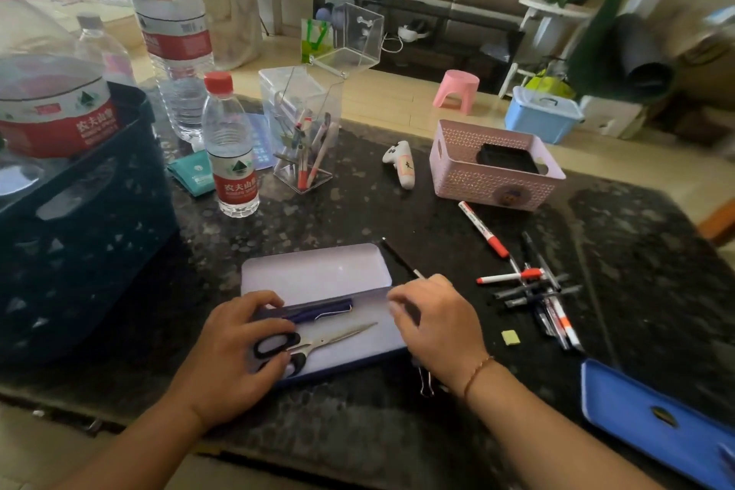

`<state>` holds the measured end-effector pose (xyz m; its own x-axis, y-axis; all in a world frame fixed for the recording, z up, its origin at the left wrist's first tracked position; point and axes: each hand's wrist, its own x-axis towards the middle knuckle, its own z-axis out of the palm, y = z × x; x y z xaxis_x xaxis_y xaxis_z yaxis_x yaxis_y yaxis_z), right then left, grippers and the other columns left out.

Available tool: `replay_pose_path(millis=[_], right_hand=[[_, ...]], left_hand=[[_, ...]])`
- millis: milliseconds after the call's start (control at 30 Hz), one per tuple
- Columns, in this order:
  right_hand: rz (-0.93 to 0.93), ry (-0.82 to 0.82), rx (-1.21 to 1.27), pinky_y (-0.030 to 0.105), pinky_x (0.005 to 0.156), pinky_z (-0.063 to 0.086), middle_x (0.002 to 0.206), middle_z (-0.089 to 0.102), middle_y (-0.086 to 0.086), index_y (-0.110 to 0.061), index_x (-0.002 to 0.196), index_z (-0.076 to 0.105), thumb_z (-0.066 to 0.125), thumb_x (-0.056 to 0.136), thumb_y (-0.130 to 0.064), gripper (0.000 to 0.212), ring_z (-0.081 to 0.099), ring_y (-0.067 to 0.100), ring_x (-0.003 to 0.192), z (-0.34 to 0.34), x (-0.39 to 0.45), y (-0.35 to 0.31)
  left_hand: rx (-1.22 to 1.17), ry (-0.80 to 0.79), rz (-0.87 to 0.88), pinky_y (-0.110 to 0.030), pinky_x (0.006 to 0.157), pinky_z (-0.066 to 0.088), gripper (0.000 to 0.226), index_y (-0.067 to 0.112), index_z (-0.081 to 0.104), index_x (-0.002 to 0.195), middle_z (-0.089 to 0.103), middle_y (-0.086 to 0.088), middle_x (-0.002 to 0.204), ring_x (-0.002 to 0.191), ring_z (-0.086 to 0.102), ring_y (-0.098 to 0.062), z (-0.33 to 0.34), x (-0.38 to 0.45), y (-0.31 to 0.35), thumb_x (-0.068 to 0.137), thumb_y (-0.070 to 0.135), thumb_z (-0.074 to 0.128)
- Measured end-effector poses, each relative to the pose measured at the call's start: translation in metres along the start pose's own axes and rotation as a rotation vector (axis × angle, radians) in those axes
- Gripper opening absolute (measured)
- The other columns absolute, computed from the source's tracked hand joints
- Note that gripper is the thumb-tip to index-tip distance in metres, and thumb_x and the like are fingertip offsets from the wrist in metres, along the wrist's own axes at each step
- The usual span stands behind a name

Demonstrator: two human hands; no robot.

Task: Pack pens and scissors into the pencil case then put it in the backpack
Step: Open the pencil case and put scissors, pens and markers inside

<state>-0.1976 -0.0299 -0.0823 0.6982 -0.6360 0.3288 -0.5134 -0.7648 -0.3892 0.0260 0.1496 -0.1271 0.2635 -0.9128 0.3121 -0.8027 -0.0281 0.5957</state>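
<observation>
- The open pencil case (318, 278) lies on the table (358, 430) at its near edge, lid part behind, tray part in front.
- In the tray lie a pen (318, 312) and, in front of it, the scissors (314, 342).
- The left hand (234, 354) rests on the case's left end, over the scissor handles; the right hand (433, 326) is at its right end.
- Right of the case lies a heap of pens (537, 290); one thin pencil (399, 257), it seems, lies just behind the right hand.
- Behind the case stand a small bottle (230, 147) and a clear holder (302, 127); behind and right, a basket (493, 167).
- Left of the case is a crate (79, 219).
- Right and in front, a tray (656, 422) lies at the table's corner.
</observation>
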Motion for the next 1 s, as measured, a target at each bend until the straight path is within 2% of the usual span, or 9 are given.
replay_pose_path(millis=[100, 233, 400, 500, 600, 700, 800, 900, 1000], right_hand=[[0.201, 0.077, -0.101, 0.036, 0.073, 0.051, 0.088, 0.071, -0.002, -0.022, 0.088, 0.071, 0.065, 0.079, -0.016, 0.012, 0.06, 0.024, 0.084, -0.028, 0.008, 0.058], [0.489, -0.032, -0.326, 0.037, 0.083, 0.049, 0.105, 0.068, 0.002, -0.024, 0.098, 0.071, 0.057, 0.086, -0.013, 0.021, 0.057, 0.028, 0.101, -0.066, 0.017, 0.125], [0.528, -0.143, -0.456, 0.037, 0.085, 0.049, 0.108, 0.067, 0.003, -0.026, 0.106, 0.066, 0.057, 0.087, -0.034, 0.023, 0.053, 0.027, 0.108, -0.078, 0.037, 0.151], [0.548, -0.191, -0.521, 0.037, 0.083, 0.048, 0.098, 0.065, 0.005, -0.027, 0.107, 0.063, 0.055, 0.086, -0.047, 0.031, 0.049, 0.027, 0.11, -0.068, 0.058, 0.148], [0.6, -0.164, -0.439, 0.037, 0.081, 0.047, 0.086, 0.061, 0.008, -0.022, 0.105, 0.065, 0.061, 0.084, -0.044, 0.031, 0.05, 0.03, 0.105, -0.05, 0.073, 0.155], [0.639, -0.082, -0.314, 0.039, 0.079, 0.051, 0.093, 0.069, 0.014, -0.015, 0.104, 0.07, 0.065, 0.084, -0.027, 0.024, 0.059, 0.034, 0.094, -0.038, 0.078, 0.162], [0.612, 0.05, -0.17, 0.038, 0.082, 0.049, 0.097, 0.071, 0.018, -0.007, 0.102, 0.072, 0.065, 0.084, -0.015, 0.021, 0.063, 0.036, 0.092, -0.039, 0.077, 0.155], [0.506, 0.156, 0.022, 0.03, 0.075, 0.046, 0.092, 0.073, 0.016, -0.01, 0.101, 0.073, 0.067, 0.083, -0.011, 0.019, 0.064, 0.028, 0.083, -0.049, 0.061, 0.12], [0.301, 0.093, 0.211, 0.021, 0.07, 0.045, 0.084, 0.072, 0.001, -0.021, 0.096, 0.074, 0.069, 0.081, -0.008, 0.02, 0.062, 0.009, 0.074, -0.049, 0.024, 0.062]], left_hand=[[0.013, 0.009, 0.011, -0.038, 0.094, 0.041, 0.03, 0.036, 0.073, 0.096, 0.053, 0.013, 0.121, 0.108, 0.048, -0.003, 0.0, 0.001, 0.002, 0.072, 0.049, 0.061], [0.019, -0.008, -0.008, -0.041, 0.096, 0.043, 0.026, 0.04, 0.067, 0.095, 0.052, 0.016, 0.121, 0.11, 0.051, -0.007, 0.0, 0.001, 0.0, 0.07, 0.044, 0.06], [-0.007, -0.012, -0.028, -0.037, 0.096, 0.042, 0.026, 0.04, 0.063, 0.093, 0.052, 0.019, 0.121, 0.113, 0.05, -0.003, 0.002, 0.0, -0.002, 0.068, 0.038, 0.058], [-0.001, -0.019, -0.033, -0.031, 0.098, 0.04, 0.027, 0.038, 0.062, 0.093, 0.052, 0.018, 0.12, 0.115, 0.049, -0.001, 0.001, 0.002, 0.001, 0.067, 0.036, 0.059], [0.015, -0.031, -0.034, -0.024, 0.1, 0.036, 0.027, 0.034, 0.063, 0.094, 0.052, 0.016, 0.119, 0.114, 0.049, -0.002, 0.001, 0.001, 0.002, 0.067, 0.037, 0.063], [0.031, -0.048, -0.035, -0.025, 0.1, 0.036, 0.026, 0.034, 0.062, 0.095, 0.053, 0.014, 0.119, 0.113, 0.05, -0.006, 0.0, 0.002, 0.001, 0.069, 0.037, 0.065], [0.026, -0.044, -0.041, -0.028, 0.1, 0.036, 0.026, 0.034, 0.061, 0.094, 0.052, 0.015, 0.119, 0.113, 0.05, -0.006, -0.001, 0.001, 0.0, 0.068, 0.037, 0.065], [0.023, -0.048, -0.038, -0.029, 0.101, 0.036, 0.027, 0.036, 0.059, 0.095, 0.051, 0.016, 0.119, 0.114, 0.049, -0.005, -0.002, 0.001, 0.001, 0.069, 0.039, 0.065], [0.022, -0.043, -0.035, -0.034, 0.101, 0.04, 0.027, 0.037, 0.058, 0.095, 0.053, 0.015, 0.119, 0.113, 0.051, -0.007, -0.002, 0.001, 0.0, 0.069, 0.038, 0.065]])
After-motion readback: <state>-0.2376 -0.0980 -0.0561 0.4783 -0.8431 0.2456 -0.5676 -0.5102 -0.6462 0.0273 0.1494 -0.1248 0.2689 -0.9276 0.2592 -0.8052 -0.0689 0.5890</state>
